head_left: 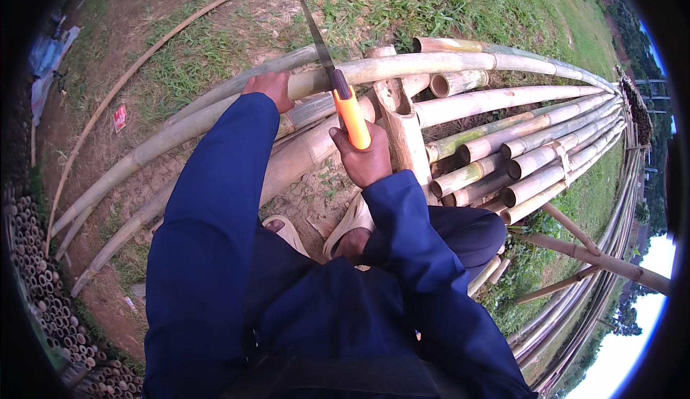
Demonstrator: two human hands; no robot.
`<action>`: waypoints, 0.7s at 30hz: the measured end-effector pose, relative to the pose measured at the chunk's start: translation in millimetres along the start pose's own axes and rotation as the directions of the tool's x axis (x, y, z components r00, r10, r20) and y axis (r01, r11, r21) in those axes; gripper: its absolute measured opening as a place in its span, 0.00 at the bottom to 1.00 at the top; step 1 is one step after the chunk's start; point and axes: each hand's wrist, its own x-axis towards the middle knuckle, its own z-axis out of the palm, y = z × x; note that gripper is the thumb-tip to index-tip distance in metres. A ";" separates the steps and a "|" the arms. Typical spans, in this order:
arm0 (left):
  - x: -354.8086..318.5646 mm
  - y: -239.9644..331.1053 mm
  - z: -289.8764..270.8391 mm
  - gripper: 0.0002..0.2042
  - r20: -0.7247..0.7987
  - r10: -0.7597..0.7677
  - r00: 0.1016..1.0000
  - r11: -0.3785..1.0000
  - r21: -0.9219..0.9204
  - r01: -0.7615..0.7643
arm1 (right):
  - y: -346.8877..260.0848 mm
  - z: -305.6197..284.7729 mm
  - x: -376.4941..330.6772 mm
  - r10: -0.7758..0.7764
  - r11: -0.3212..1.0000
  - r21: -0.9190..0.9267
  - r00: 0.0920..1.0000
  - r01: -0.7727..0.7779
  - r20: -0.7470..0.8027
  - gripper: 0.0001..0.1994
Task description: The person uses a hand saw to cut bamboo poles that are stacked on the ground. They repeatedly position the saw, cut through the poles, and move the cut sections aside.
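Note:
My right hand [365, 160] is closed round the orange handle of a hand saw [320, 38]. Its dark, narrow blade crosses a long pale bamboo pole [399, 67] and points away from me, slightly to the left. Whether the teeth have entered the pole cannot be made out. To the left of the blade, my left hand [272, 88] grips the same pole, with its fingertips partly hidden behind it. Under the pole, near the saw, stands a thick notched bamboo post [404, 129]. A thicker bamboo pole [302, 156] slants below, between my hands and my feet.
Several cut bamboo poles [528, 165] lie side by side on the right, open ends toward me. A thin curved strip [133, 75] lies on the ground at left. Stacked bamboo [43, 277] fills the lower left. My sandalled feet [352, 237] are close below the poles.

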 end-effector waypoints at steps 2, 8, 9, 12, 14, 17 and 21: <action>-7.6 -1.5 6.4 0.27 -0.021 -0.013 1.000 1.000 0.000 0.013 | 5.7 -10.5 -27.4 0.057 0.995 0.083 0.998 -0.056 0.000 0.09; 1.4 -8.8 10.7 0.26 -0.047 -0.016 0.999 1.000 0.000 0.016 | -30.4 -82.1 -194.5 0.112 0.985 -0.137 0.992 -0.103 0.058 0.17; -1.4 -7.8 14.1 0.26 -0.047 -0.014 0.999 1.000 0.000 0.014 | -33.5 -81.3 -193.0 0.081 0.985 -0.160 0.995 -0.070 0.060 0.17; -3.7 -7.5 12.9 0.26 -0.045 -0.009 0.999 1.000 -0.008 0.009 | -0.9 -44.0 -92.6 0.114 0.992 -0.063 0.994 -0.114 -0.002 0.07; -1.7 1.6 7.3 0.26 -0.054 0.017 0.998 1.000 -0.011 -0.017 | 3.0 -21.3 -14.9 0.030 0.998 -0.054 0.999 -0.030 -0.011 0.11; -4.8 2.4 11.0 0.26 -0.060 0.014 0.998 1.000 0.001 -0.014 | 3.8 -11.6 -21.2 0.074 0.997 -0.009 0.997 -0.074 -0.024 0.11; -6.3 -14.1 8.9 0.25 -0.048 -0.027 0.999 1.000 0.005 0.027 | -27.1 -65.5 -162.3 0.159 0.987 -0.020 0.986 -0.159 0.047 0.14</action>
